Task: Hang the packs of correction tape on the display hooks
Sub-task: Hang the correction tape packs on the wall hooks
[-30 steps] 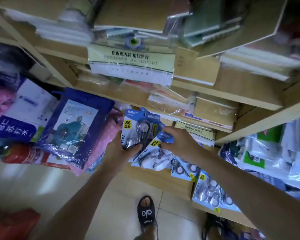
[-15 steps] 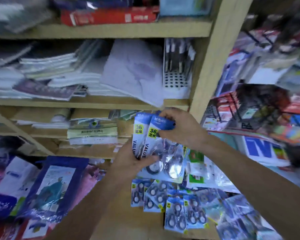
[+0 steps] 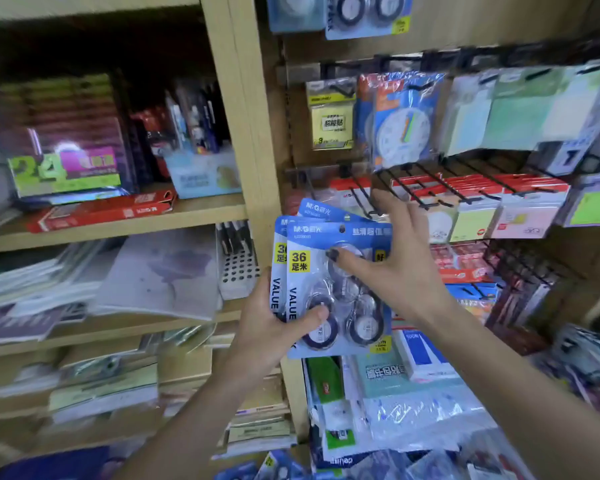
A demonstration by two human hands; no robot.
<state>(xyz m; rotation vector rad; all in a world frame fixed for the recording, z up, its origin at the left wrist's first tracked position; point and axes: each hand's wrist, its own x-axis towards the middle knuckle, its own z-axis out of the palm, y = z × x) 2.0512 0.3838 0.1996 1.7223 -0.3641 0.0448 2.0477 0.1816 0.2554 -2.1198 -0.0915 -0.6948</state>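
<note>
From my feed, the left hand (image 3: 274, 323) is gripping a fanned stack of at least 3 blue correction tape packs (image 3: 336, 289), thumb pressed on the front blister, held up in front of the wooden shelf post (image 3: 246, 133). The right hand (image 3: 395, 268) is spread, thumb on the front pack's face and fingers reaching behind toward the black display hooks (image 3: 426, 188). Not sure if it's actually pinching a pack. 2 more tape packs (image 3: 364, 13) hang way up top.
</note>
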